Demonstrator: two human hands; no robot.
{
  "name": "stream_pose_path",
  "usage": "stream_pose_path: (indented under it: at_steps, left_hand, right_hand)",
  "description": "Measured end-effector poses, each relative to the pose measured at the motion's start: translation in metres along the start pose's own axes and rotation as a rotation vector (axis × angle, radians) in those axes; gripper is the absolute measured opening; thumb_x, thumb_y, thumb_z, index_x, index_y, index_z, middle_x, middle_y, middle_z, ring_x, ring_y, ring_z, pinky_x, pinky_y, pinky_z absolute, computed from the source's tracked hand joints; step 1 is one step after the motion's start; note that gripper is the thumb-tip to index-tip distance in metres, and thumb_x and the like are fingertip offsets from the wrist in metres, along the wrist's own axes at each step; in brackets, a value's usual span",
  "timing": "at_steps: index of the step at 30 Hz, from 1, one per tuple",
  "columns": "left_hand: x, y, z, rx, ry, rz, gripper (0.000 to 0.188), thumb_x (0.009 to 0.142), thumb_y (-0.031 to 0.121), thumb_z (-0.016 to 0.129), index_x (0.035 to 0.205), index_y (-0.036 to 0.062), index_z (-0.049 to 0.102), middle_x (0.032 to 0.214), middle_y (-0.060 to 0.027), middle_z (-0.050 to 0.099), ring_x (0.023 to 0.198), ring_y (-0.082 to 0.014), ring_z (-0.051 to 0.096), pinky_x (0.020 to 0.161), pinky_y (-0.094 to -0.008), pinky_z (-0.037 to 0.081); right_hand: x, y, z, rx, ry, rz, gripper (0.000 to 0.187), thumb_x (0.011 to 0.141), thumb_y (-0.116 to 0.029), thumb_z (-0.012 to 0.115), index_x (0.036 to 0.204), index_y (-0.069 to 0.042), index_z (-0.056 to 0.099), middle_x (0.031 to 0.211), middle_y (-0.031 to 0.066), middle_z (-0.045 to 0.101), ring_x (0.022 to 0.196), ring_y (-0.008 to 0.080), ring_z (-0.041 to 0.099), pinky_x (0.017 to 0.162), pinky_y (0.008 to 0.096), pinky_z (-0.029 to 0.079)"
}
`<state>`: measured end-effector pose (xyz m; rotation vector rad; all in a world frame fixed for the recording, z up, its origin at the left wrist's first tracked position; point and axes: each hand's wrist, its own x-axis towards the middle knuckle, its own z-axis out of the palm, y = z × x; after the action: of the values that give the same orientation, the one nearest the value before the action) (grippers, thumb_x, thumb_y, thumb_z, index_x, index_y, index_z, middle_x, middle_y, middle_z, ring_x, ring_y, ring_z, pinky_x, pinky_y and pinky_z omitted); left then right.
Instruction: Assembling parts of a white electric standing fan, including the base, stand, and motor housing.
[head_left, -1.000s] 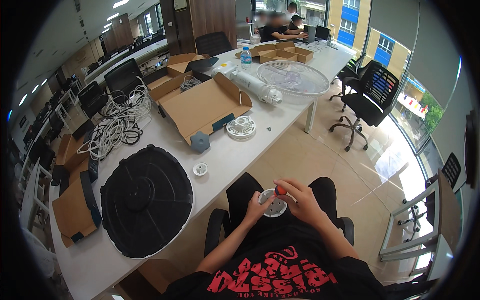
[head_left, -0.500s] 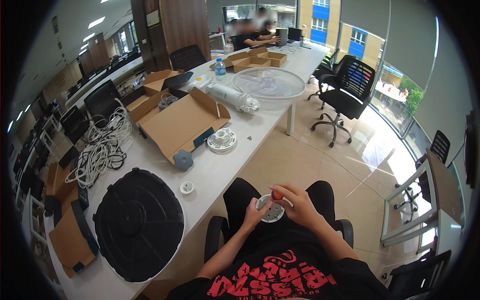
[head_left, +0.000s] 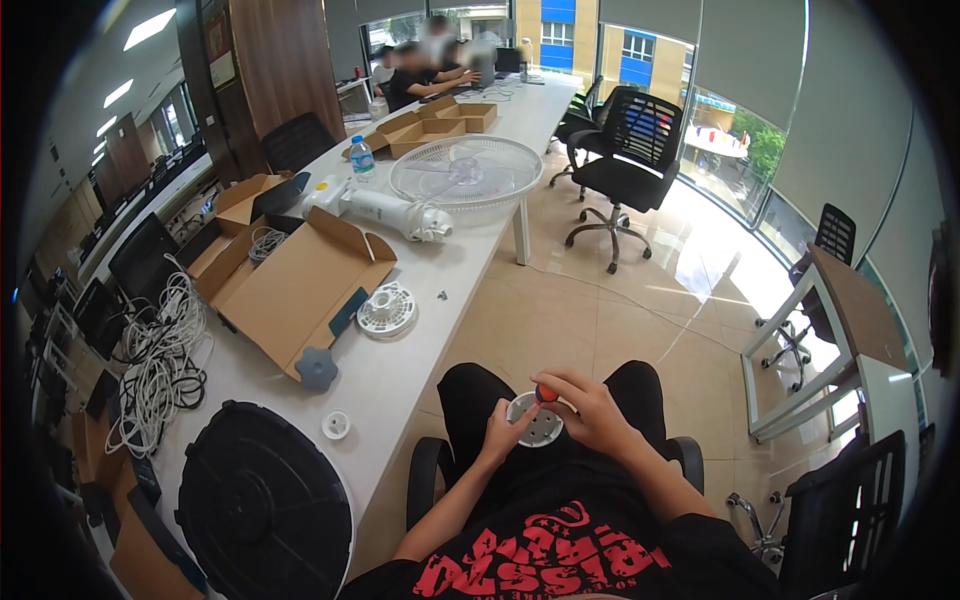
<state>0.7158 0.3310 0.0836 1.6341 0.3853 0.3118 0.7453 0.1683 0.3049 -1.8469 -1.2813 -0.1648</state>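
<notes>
Over my lap, my left hand [head_left: 503, 434] is closed on the rim of a round white plastic fan part [head_left: 541, 431] with several small holes in its face. My right hand [head_left: 592, 408] grips the red-and-dark handle of a screwdriver [head_left: 546, 393], held over that part's upper edge. My fingers hide the screwdriver's shaft and tip, so whether it sits in a screw is not visible. To the left on the table lie a small white cap [head_left: 336, 425], a grey star-shaped knob [head_left: 316, 369] and a white vented round housing [head_left: 387, 312].
A black round base [head_left: 265, 500] lies at the table's near end. Beyond are an open cardboard box [head_left: 300, 290], tangled cables [head_left: 165, 370], a white fan body [head_left: 385, 210], a fan grille [head_left: 466, 172] and a water bottle [head_left: 361, 160]. People sit at the far end. Office chairs [head_left: 630, 150] stand right.
My view has swung to the right, so the table and its contents sit further left in the picture. Both hands keep the same hold over my lap, nearly unmoved.
</notes>
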Motion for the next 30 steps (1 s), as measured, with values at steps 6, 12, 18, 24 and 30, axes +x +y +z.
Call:
stream_pose_path:
  at_steps: [6,12,18,24,30]
  left_hand:
    - [0.006,0.001,0.005,0.023,-0.033,0.009,0.049,0.083,0.044,0.078,0.089,0.0010,0.056,0.083,-0.0124,0.068,0.078,-0.0153,0.065,0.069,-0.0320,0.052]
    - [0.000,0.012,0.001,0.056,0.000,0.011,0.050,0.083,0.044,0.079,0.089,0.0008,0.056,0.083,-0.0127,0.068,0.078,-0.0154,0.066,0.069,-0.0322,0.052]
    - [-0.010,0.010,-0.009,0.038,0.071,0.017,0.049,0.083,0.044,0.079,0.088,0.0007,0.056,0.084,-0.0131,0.068,0.079,-0.0157,0.065,0.069,-0.0322,0.052]
    - [-0.026,0.003,-0.023,0.022,0.171,0.023,0.051,0.082,0.046,0.079,0.089,0.0008,0.057,0.083,-0.0129,0.068,0.079,-0.0170,0.066,0.069,-0.0330,0.052]
    - [-0.048,0.014,-0.034,0.036,0.261,-0.015,0.050,0.081,0.046,0.079,0.088,0.0009,0.058,0.083,-0.0124,0.068,0.078,-0.0170,0.066,0.069,-0.0333,0.052]
  right_hand:
    - [0.003,0.005,-0.001,-0.006,0.010,0.036,0.046,0.080,0.006,0.069,0.124,-0.006,0.061,0.115,0.0140,0.065,0.098,0.0323,0.067,0.081,0.0364,0.055]
    - [0.003,0.004,0.000,0.022,0.001,0.039,0.045,0.079,0.007,0.071,0.122,-0.005,0.062,0.115,0.0142,0.066,0.100,0.0331,0.067,0.084,0.0364,0.055]
    - [0.005,-0.002,0.004,0.048,-0.044,0.002,0.045,0.079,0.007,0.071,0.121,-0.004,0.062,0.115,0.0144,0.065,0.101,0.0333,0.067,0.085,0.0369,0.055]
    - [0.014,-0.008,0.013,0.086,-0.064,-0.115,0.046,0.080,0.006,0.068,0.124,-0.005,0.061,0.116,0.0134,0.064,0.097,0.0317,0.066,0.080,0.0365,0.055]
    - [0.013,-0.014,0.021,0.142,-0.137,-0.159,0.048,0.079,0.008,0.067,0.125,-0.006,0.061,0.116,0.0131,0.064,0.098,0.0322,0.066,0.081,0.0369,0.055]
